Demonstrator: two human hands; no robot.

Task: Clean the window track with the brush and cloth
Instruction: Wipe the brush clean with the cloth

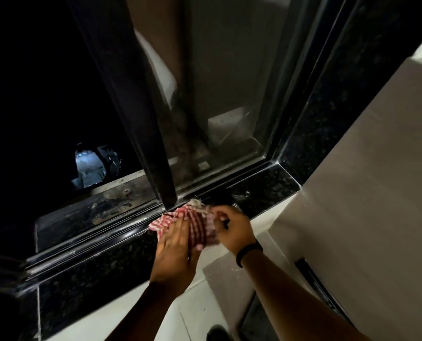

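Both hands are bunched on the red-check cloth [195, 223] at the sill's [111, 262] inner edge, just below the sash post [141, 119]. Left hand [175, 257] lies flat-ish, fingers pressing the cloth; right hand [232, 230] is curled, pinching its other side. The window track [94, 235] runs lower-left to upper-right, directly ahead of the cloth, touching its far end. Left hand is nearer the uncleaned left stretch, approx. No brush in view. Cloth's long axis lies roughly across the track, frayed tip pointing into the groove.
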